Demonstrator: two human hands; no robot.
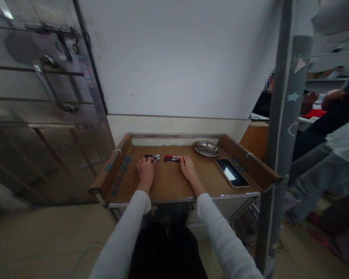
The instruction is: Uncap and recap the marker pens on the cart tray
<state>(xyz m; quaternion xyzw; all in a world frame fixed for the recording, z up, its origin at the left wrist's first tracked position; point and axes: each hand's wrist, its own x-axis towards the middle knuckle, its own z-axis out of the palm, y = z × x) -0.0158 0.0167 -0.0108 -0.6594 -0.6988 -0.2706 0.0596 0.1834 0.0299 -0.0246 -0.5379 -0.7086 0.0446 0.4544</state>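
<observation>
My left hand (145,169) lies over the lower end of a small group of dark and silver pens (156,156) on the cardboard-lined cart top (168,186). Its fingers are curled down and closed against them; the fingertips are partly hidden. To the right, a second group holds a red pen (169,156) and a black pen (170,159) side by side. My right hand (187,168) has its fingers bent and closed at the right ends of these pens, covering them. A gap of bare cardboard separates the two groups.
A round shallow metal dish (207,154) stands at the back right, with a phone (232,173) lying in front of it. Raised cardboard sides (251,164) edge the cart. A grey post (279,155) rises at right, people beyond it. A metal door (46,155) is at left.
</observation>
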